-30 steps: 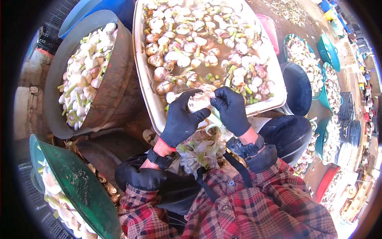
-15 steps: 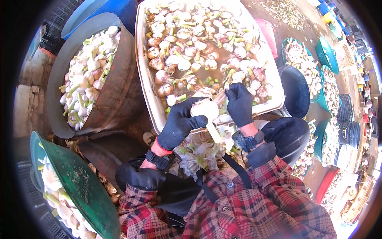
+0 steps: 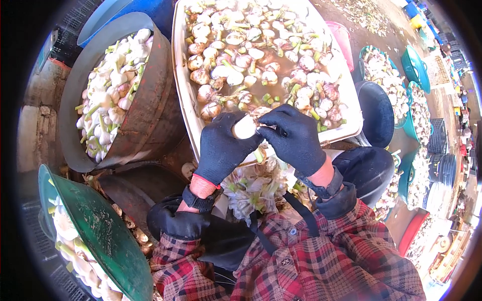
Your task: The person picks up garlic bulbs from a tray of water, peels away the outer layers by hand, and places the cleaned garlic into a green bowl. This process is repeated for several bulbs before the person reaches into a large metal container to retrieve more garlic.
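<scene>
My left hand (image 3: 221, 145), in a black glove, is closed round a white garlic bulb (image 3: 245, 127) at the near edge of a white tub (image 3: 182, 100). My right hand (image 3: 296, 138), gloved too, pinches at the bulb's right side; a bit of skin seems to be between thumb and forefinger, too small to make out surely. A cut pale-green stem (image 3: 260, 154) points down below the bulb. Murky water fills the tub, with many unpeeled purple-white garlic bulbs (image 3: 211, 109) floating. Loose papery garlic skins (image 3: 253, 193) lie heaped in my lap.
On the left stands a large rusty metal vat (image 3: 145, 108) of peeled white garlic. A green basin (image 3: 100, 231) with more garlic leans at lower left. Rightward are a dark bucket (image 3: 375, 118), a pink bucket (image 3: 341, 42) and several teal baskets (image 3: 414, 72), some heaped with garlic.
My right hand has moved from the tub's edge down and left onto the bulb. My left hand has turned the bulb, which is now more covered by the glove.
</scene>
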`<state>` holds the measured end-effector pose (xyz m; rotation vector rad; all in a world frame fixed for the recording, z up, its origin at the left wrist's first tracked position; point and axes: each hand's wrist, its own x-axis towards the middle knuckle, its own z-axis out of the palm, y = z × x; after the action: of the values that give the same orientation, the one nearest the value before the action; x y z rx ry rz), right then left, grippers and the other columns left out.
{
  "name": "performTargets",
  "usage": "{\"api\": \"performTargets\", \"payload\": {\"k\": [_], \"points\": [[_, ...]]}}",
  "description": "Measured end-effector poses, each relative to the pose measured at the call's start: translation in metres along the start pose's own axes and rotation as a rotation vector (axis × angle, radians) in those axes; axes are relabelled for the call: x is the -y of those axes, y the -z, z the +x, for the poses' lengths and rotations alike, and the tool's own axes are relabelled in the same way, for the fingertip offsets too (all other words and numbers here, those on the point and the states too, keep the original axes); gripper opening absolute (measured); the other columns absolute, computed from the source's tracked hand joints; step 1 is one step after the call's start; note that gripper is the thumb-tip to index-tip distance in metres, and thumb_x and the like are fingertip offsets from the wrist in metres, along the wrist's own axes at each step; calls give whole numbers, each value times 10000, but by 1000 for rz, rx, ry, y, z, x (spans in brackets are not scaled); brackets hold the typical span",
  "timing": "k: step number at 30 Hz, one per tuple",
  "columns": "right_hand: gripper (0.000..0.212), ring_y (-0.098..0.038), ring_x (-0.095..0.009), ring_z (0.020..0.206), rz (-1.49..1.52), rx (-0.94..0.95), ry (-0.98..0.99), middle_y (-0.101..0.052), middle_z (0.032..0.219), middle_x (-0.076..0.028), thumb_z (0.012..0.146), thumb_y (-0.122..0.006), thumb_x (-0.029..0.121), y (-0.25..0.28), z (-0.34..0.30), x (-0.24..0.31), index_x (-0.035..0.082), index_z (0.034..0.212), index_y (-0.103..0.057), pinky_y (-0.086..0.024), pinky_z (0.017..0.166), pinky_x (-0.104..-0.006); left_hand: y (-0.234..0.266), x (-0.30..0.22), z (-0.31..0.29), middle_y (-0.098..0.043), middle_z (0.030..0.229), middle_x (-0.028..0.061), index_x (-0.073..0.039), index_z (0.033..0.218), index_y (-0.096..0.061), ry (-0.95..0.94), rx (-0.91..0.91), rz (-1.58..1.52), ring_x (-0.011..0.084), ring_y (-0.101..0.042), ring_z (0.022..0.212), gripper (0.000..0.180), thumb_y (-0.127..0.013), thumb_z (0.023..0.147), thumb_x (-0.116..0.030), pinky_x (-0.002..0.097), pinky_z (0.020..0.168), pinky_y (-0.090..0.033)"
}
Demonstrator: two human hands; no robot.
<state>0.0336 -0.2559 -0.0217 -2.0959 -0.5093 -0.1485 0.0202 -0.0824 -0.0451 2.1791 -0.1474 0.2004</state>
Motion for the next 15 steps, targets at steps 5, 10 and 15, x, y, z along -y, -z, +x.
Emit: {"api": "performTargets", "payload": {"k": [5,10,15], "points": [[116,-608,-303,666,-87,0,78,-596,792,-99,750,-696,111,-3,-4,-9,69,847,-648,-484,579,-376,-2,-2,0,-656,925,160,-20,990,-651,-20,43,127,311,-658,822,471,-802,652,-311,382,712,-531],[74,-601,-318,638,-124,63,105,-586,751,-111,737,-653,72,-7,-3,-5,61,763,-585,-481,556,-391,8,-4,-2,-648,956,153,-54,1006,-643,-57,94,177,317,-651,830,436,-784,655,-270,401,708,-528],[104,-598,-304,607,-60,49,105,-584,712,-107,686,-655,56,-9,-11,-20,70,738,-566,-476,543,-371,4,-1,2,-640,1017,178,-25,1043,-632,-196,211,194,336,-620,949,449,-782,646,-168,392,819,-505]]}}
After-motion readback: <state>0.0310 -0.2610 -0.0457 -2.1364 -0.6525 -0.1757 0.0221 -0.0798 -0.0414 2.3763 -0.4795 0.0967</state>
